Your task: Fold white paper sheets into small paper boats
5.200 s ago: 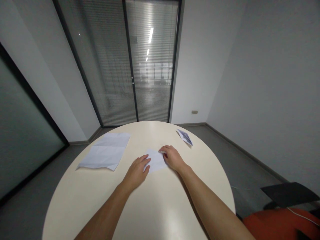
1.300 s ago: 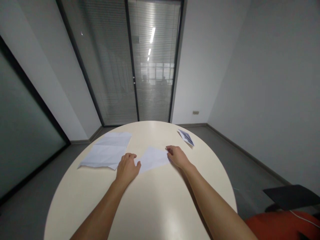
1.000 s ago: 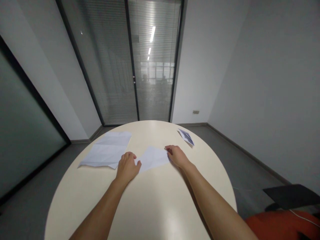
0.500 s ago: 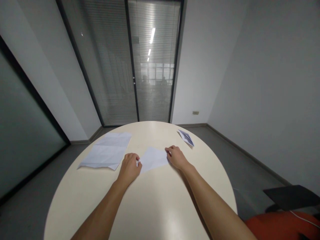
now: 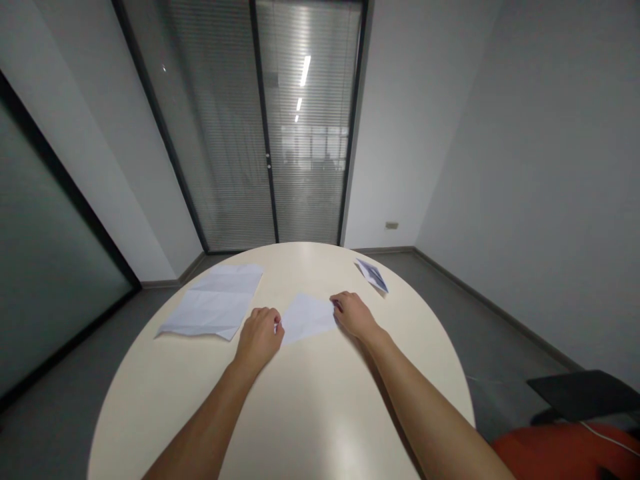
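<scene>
A white folded sheet of paper (image 5: pixel 307 319) lies on the round cream table (image 5: pixel 300 413), between my two hands. Its left end is pinched by my left hand (image 5: pixel 261 335), with thumb and fingers closed on the edge. At the paper's right end, my right hand (image 5: pixel 354 313) has its fingers curled together on the corner. The fingertips of both hands partly cover the ends of the paper.
To the left lies a larger creased white sheet (image 5: pixel 215 300). A folded paper piece (image 5: pixel 373 275) sits near the table's far right edge. A red chair (image 5: pixel 545 453) and a black panel (image 5: pixel 585 393) are at the lower right. Beyond the table stands a glass door (image 5: pixel 310 187) with blinds.
The fingers of my left hand have shifted slightly at the paper's left end. My right hand and the other papers look unmoved.
</scene>
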A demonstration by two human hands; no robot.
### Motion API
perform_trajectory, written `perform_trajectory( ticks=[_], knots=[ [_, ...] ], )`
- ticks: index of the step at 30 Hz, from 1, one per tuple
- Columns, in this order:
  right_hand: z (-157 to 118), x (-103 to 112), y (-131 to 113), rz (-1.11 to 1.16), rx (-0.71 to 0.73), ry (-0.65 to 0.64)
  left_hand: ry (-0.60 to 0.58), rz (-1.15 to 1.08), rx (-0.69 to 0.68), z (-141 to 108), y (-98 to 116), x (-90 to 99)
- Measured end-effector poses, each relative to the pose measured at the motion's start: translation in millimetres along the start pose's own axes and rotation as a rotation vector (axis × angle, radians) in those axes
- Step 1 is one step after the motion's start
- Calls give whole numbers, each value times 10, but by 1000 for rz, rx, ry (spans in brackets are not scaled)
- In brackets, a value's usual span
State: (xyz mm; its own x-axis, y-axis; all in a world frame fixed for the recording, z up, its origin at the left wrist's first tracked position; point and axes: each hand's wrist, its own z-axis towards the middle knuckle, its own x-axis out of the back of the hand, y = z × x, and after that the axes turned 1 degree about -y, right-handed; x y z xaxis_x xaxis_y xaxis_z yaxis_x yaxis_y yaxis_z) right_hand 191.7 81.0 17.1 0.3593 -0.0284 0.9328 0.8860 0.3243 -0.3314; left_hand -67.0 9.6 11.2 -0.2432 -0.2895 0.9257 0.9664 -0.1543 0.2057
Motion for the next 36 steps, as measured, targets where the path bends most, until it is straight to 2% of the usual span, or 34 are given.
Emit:
perform_trajectory(
  ticks=[9,15,36],
  knots=[
    [-17,32,-46,-40,13,-6,-87,106,-2,-7,103,105],
    [-49,92,-118,-74,0,-16,-103,105,-22,-30,160,120],
    [-42,-21,-92,49,77,40,-146,58,-28,-68,251,107]
  ],
)
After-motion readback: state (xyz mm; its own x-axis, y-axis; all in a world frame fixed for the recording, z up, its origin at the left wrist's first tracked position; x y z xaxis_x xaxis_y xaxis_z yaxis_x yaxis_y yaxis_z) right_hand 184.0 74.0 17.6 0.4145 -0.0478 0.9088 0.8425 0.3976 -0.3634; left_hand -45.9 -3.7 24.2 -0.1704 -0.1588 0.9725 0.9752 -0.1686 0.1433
